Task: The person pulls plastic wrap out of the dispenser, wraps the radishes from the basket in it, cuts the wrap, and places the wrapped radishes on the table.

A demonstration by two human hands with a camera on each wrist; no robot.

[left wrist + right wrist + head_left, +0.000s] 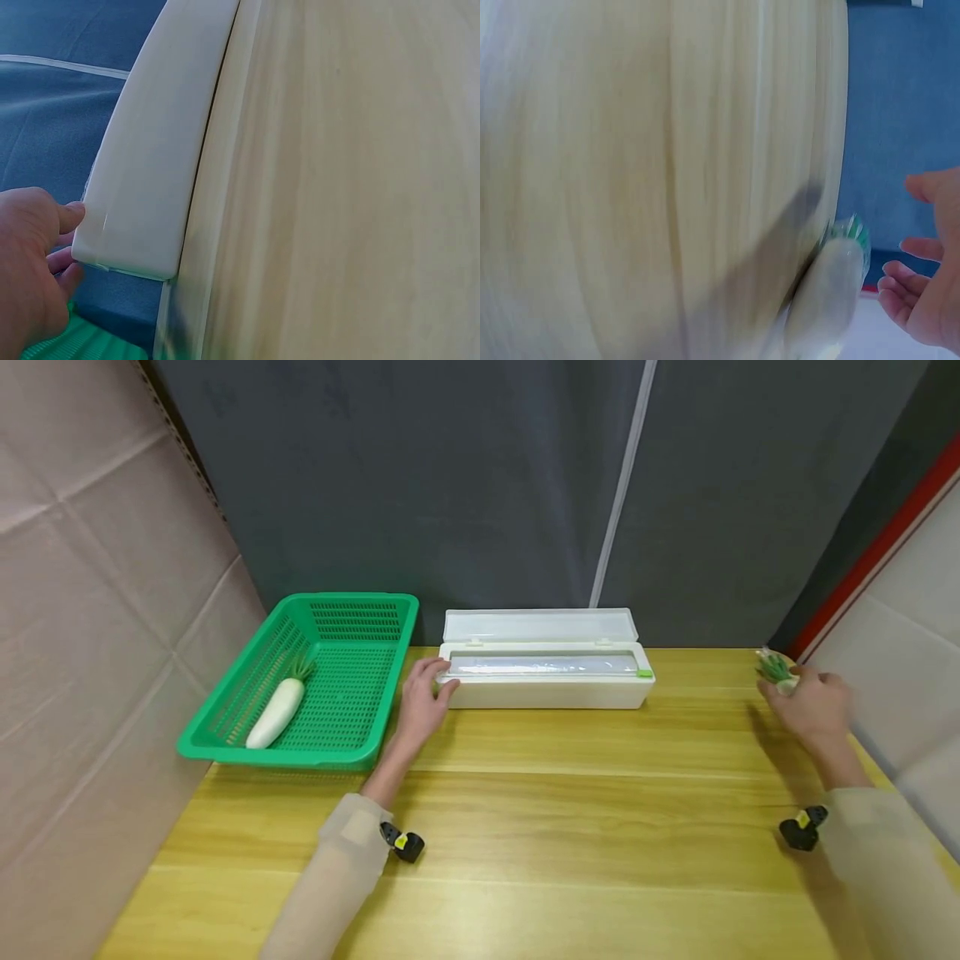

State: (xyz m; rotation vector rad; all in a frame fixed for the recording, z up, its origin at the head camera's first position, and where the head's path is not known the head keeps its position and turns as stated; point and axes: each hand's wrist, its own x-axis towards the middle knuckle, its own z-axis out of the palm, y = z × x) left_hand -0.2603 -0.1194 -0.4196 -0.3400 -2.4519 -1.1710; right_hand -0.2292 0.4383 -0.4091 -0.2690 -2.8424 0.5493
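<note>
Dark cloth panel (pixel 420 485) backs a pale wooden table (pixel 555 827), rising beyond the fingers of both hands. At the left hand (pixel 422 703), thumb and fingers bend round the near end of a white box (pixel 555 696), gripping it lightly at the corner. From those fingers the box's long axis runs off to the right, parallel to the panel; its lid (pixel 540 625) is raised on the far side, and a roll of clear film (pixel 543 666) lies inside. Left of the same fingers sits a green basket (pixel 285 757), with a bare white radish (pixel 277 714) in it, leaves away from the person.

Well to the right, the right hand (pixel 819 703) is by far the nearer one to a second radish (pixel 829 292), which appears sheathed in clear film and rests at the table's far right corner. In the right wrist view the thumb and fingers are spread wide with nothing between them, and the radish lies on their table side, just beside the fingertips. Its leafy end points toward the panel and slightly left, its white body back toward the person.
</note>
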